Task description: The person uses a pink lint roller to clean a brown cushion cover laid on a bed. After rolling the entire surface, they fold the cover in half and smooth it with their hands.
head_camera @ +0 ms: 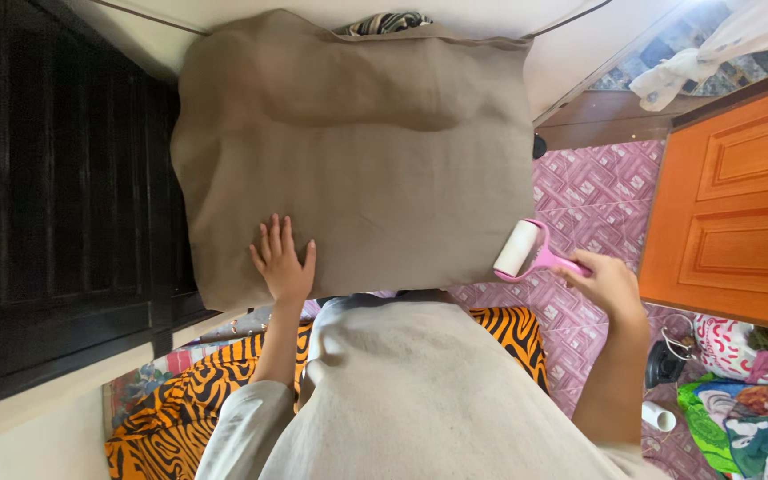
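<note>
While the left hand (283, 264) presses the cushion (357, 151), the right hand (609, 282) holds a lint roller (526, 252) beside it.

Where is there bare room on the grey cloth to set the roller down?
Most of the grey cloth lies bare: the whole stretch from the left hand up to the far edge by the striped fabric. The near-left corner is taken by that flat hand. The right hand holds the lint roller at the right edge, over pink floor tiles.
</note>
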